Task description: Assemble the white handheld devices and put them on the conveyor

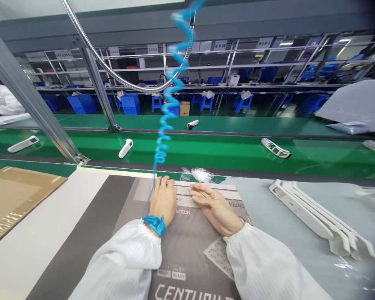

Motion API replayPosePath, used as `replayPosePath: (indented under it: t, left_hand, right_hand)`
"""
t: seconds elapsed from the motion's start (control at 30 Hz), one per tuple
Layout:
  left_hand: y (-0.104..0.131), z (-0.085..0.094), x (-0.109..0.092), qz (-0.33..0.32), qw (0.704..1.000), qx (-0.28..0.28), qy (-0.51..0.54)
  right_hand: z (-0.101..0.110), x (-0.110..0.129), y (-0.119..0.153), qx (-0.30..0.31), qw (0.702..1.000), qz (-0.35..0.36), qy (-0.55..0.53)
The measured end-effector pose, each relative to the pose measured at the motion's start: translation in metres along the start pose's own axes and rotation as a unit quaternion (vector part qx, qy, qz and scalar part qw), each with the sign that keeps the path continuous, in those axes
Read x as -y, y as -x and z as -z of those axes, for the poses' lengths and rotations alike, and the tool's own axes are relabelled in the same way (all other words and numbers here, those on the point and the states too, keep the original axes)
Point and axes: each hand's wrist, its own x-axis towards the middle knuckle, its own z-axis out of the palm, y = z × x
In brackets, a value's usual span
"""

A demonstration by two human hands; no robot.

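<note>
Both hands rest near the far end of a grey printed sheet point(190, 237) on the bench. My left hand point(164, 200) lies palm down on it, with a blue band point(155, 225) and a thin blue coiled cord point(171, 104) at the wrist. To the right, my right hand point(214, 206) stands on its edge, fingers stretched toward the left and thumb side up; nothing shows in it. Just beyond the fingertips is crumpled clear plastic point(201, 175). Several long white plastic shells point(318, 221) lie stacked to the right.
A green conveyor point(190, 150) crosses ahead, carrying white parts such as one near the middle left point(126, 148) and an open shell point(275, 148). Brown cardboard point(18, 196) lies at left. A metal post point(34, 91) rises there. A person's white sleeve point(3, 99) shows far left.
</note>
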Motion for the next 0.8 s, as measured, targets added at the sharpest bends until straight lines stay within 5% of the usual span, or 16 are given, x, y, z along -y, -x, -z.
replayPosePath:
  t: [0.8]
  left_hand:
    - [-0.0001,0.0011,-0.0010,-0.004,1.000,0.005,0.004]
  right_hand:
    - [-0.0028,0.0014,0.0014,-0.001,1.000,-0.006,-0.005]
